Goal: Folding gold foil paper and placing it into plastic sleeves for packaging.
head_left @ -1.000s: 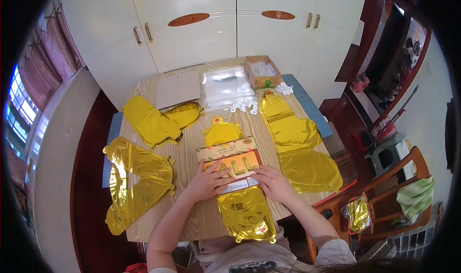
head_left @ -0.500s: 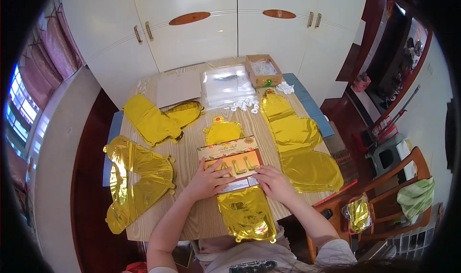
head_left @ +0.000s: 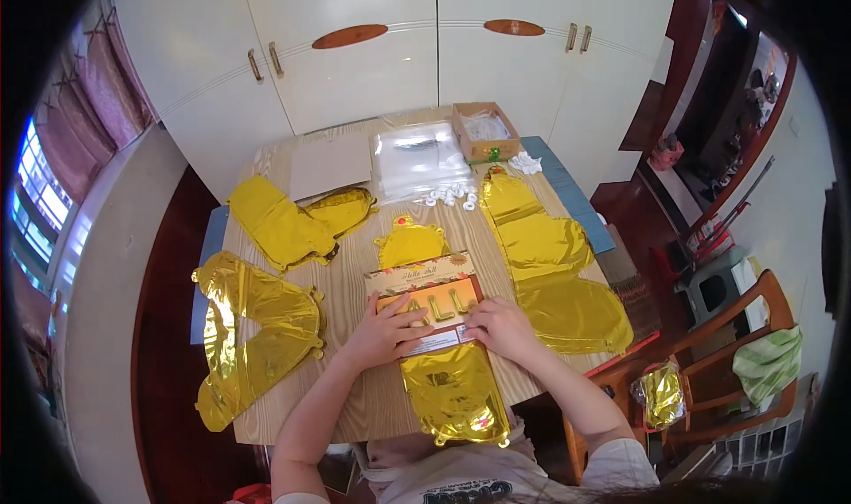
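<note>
Table (head_left: 368, 408), centre: card (head_left: 439, 302) atop foil — foil shows before and behind it. Left hand (head_left: 386, 333) on card's left side, right hand (head_left: 498, 329) at its right edge. Left: near balloon (head_left: 285, 340), far balloon (head_left: 275, 220) behind it. Right: another balloon (head_left: 551, 256). Far end, left to right — cardboard sheet (head_left: 328, 165), plastic sleeves (head_left: 417, 167), box (head_left: 496, 150).

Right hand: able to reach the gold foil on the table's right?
Likely yes: the right hand touches the printed card, close to the gold foil, with nothing visible between hand and foil.
</note>
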`<state>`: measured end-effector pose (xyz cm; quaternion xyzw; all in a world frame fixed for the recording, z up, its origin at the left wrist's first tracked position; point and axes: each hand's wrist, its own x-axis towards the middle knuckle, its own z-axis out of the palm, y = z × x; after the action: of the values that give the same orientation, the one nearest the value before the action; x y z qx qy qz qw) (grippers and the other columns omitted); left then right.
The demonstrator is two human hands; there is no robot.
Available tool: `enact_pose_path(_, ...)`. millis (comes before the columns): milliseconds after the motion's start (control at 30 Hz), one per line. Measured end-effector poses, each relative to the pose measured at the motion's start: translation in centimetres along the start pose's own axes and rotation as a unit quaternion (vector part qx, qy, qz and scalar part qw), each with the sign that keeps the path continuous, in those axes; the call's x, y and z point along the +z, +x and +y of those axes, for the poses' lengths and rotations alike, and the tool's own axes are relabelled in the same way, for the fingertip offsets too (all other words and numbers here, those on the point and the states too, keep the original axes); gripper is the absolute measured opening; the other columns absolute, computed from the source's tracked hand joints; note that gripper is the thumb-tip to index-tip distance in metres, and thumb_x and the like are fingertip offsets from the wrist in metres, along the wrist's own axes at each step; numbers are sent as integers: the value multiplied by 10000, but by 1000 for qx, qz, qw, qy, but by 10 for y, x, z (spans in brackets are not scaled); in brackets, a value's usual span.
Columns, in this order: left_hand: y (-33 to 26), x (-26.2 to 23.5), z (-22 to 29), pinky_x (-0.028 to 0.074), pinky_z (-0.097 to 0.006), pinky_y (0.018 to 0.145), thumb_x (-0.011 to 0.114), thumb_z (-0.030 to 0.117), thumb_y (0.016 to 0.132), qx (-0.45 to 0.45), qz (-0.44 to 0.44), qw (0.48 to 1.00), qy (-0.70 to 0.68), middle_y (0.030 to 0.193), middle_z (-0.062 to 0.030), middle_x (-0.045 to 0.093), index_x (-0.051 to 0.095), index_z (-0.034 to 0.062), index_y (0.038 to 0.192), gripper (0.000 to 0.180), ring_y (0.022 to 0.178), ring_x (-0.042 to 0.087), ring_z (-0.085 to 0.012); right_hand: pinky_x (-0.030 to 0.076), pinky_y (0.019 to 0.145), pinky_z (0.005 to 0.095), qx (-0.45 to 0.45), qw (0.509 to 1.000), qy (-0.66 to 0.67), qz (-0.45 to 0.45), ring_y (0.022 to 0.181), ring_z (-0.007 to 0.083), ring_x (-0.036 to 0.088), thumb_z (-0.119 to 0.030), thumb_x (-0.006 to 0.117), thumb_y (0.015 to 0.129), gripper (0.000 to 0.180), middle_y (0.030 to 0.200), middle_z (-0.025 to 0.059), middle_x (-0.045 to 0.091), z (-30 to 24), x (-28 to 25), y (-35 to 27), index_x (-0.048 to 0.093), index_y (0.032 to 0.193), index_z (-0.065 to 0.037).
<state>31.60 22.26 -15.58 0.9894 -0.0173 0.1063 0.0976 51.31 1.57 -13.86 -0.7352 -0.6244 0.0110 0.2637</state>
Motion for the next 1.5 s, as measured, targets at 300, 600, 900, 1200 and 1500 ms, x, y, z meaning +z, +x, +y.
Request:
enact_pose_path(300,1,1,1,192,-714,1084,656,365,884,2,5,1000,-2,1377,71,545,666,360,1197,313,1396,376,-264,486,820,382,-15,999,30,8,922,239,609,-255,778,743,179,917,17,674,6,0,-1,725,835,-111)
enact_pose_path(600,2,-4,3,189,-715,1086,636,391,894,4,-17,1000,18,1385,71,524,635,403,1235,342,1398,364,-261,453,883,401,-12,999,19,-24,1016,234,579,-313,753,760,243,1003,12,648,7,0,-5,718,917,-130)
enact_pose_path(900,4,-6,5,153,-733,1083,582,405,924,4,-39,999,11,1414,48,497,625,425,1249,328,1417,323,-272,203,1164,555,-185,953,-21,-241,1393,288,358,-529,750,695,874,1473,111,419,-14,-53,-52,425,1443,-214)
enact_pose_path(1200,0,0,2,136,-725,1091,592,397,919,-3,-28,1000,7,1403,49,510,630,428,1239,325,1417,323,-271,260,1163,514,-240,952,-95,-161,1313,220,443,-287,786,639,833,1394,23,501,-35,-37,-78,471,1405,-202)
enact_pose_path(1500,0,-4,5,130,-707,1104,577,420,924,-8,-35,999,8,1404,59,508,620,441,1251,331,1425,314,-266,360,1079,445,-264,963,-28,-51,1177,212,544,-121,716,663,441,1168,11,631,-10,-18,-38,654,1098,-152)
